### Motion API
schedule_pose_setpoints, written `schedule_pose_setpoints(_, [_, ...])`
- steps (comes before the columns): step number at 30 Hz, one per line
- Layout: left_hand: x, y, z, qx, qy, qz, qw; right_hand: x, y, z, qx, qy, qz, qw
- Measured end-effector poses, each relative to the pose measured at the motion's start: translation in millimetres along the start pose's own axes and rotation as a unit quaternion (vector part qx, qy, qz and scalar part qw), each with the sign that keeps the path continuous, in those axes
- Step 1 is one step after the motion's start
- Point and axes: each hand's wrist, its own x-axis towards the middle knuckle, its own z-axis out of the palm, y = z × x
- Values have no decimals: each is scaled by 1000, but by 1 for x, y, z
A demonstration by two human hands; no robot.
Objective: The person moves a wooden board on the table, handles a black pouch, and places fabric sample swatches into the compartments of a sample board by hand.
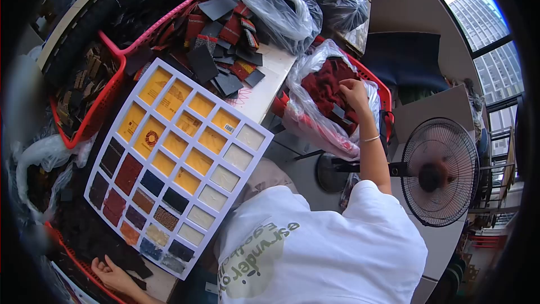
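Note:
My right hand (355,97) is over dark red fabric pieces (323,87) in a plastic-lined red basket (382,81). Its thumb and fingers are pinched together; what they hold, if anything, I cannot make out. A small grey piece (338,111) lies on the red fabric just below. At the lower left my left hand (112,277) is open, fingers loosely bent and apart, beside dark fabric (126,256) by another red basket's rim (79,262). Between my arms a white grid board (194,141) lies tilted, showing yellow printed areas, pale blank windows and several coloured textured swatches (128,173).
A heap of grey and red swatch pieces (222,39) covers part of the white table (275,70). Red baskets (121,67) of dark scraps stand at the left. Plastic bags (270,0) are piled behind. A standing fan (439,171) is at the right, near windows.

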Motion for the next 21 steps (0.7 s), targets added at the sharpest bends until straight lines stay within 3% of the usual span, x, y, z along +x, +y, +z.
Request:
schedule_pose_setpoints(1, [2,-16,0,-81,5,9,997,5,12,8,-6,7,0,1000])
schedule_pose_setpoints(4, [-11,19,-23,-286,-31,-125,949,11,5,29,-7,40,13,999])
schedule_pose_setpoints(8, [-40,59,-32,-512,-108,-213,825,42,-10,56,33,58,15,998])
schedule_pose_setpoints(11, [-70,104,-38,-564,-190,-234,769,76,33,63,175,21,25,984])
schedule_pose_setpoints(13, [-90,129,-41,-572,-224,-234,753,91,60,44,119,119,0,986])
schedule_pose_setpoints(14, [-100,139,-42,-560,-230,-245,758,93,62,32,121,161,-61,978])
schedule_pose_setpoints(15, [-111,146,-41,-550,-241,-255,758,91,55,18,189,147,-83,967])
schedule_pose_setpoints(17, [-131,154,-33,-545,-258,-278,748,-11,-98,-11,360,-41,-80,929])
schedule_pose_setpoints(19, [-148,163,-29,-534,-267,-286,749,-62,-161,3,387,-201,-132,890])
schedule_pose_setpoints(21, [-162,169,-25,-500,-258,-278,779,-135,-237,23,403,-383,-158,816])
